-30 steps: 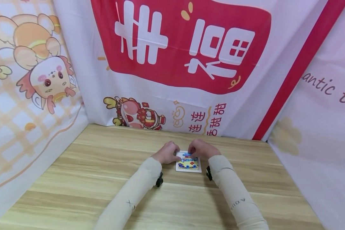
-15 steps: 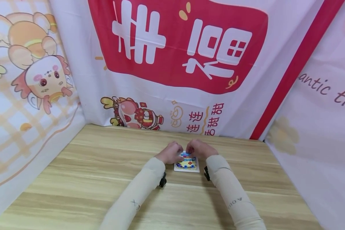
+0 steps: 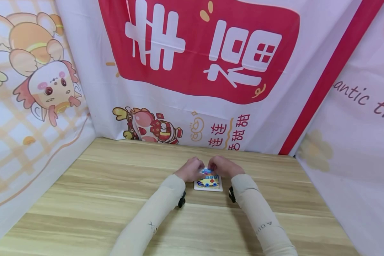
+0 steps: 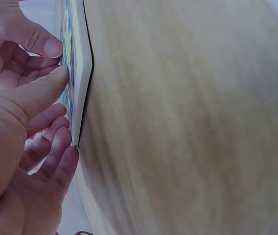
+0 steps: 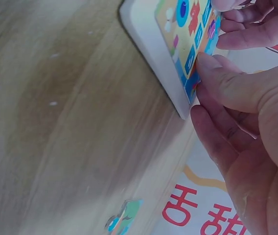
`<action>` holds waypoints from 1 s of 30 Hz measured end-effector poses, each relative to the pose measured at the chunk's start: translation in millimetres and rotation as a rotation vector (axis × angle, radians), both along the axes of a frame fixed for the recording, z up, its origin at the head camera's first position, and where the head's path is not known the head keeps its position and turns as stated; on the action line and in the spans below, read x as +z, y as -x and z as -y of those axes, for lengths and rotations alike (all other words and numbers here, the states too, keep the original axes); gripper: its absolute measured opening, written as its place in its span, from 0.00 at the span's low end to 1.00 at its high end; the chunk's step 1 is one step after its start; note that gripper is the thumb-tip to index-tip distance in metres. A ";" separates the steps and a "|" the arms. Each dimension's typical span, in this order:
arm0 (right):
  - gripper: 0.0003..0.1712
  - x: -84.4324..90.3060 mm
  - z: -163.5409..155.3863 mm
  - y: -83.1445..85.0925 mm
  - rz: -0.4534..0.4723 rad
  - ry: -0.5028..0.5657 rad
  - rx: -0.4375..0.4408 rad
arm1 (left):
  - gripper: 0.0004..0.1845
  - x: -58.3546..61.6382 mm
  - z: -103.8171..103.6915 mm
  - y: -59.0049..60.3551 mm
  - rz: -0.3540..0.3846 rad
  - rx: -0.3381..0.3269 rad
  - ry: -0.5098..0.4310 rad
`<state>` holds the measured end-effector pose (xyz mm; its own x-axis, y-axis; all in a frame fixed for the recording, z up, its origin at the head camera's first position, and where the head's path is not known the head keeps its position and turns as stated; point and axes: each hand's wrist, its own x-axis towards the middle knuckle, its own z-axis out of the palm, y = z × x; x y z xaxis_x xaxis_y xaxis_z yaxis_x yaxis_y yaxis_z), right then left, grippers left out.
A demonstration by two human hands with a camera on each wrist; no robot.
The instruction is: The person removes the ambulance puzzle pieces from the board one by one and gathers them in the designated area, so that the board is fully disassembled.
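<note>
A small white puzzle board (image 3: 208, 182) with a yellow ambulance picture lies flat on the wooden table (image 3: 99, 185). Both hands meet at its far edge. My left hand (image 3: 194, 170) lays its thumb (image 4: 38, 93) straight on the picture's face, its other fingers loosely curled beside the board (image 4: 82, 73). My right hand (image 3: 216, 167) presses its thumb (image 5: 224, 81) onto a blue part of the picture near the board's (image 5: 151, 54) corner, fingers curled past the edge. A blue and red piece (image 3: 206, 171) sits between the two thumbs. Whether any piece is lifted cannot be seen.
Printed cloth banners (image 3: 198, 53) wall the table in at the back, left and right. Bare wood (image 3: 83, 213) lies left of and in front of the board. Both forearms in cream sleeves (image 3: 147, 224) reach in from the near edge.
The hands have drawn closer together over the board's far edge. The board has hardly moved; the head view has shifted slightly.
</note>
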<state>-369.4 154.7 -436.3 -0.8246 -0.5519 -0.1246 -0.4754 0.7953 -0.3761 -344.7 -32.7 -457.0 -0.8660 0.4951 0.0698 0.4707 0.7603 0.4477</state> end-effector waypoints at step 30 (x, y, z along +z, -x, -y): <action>0.03 -11.5 -11.5 -4.7 -0.030 0.219 -0.088 | 0.20 -3.4 -1.5 0.2 -0.006 0.009 -0.026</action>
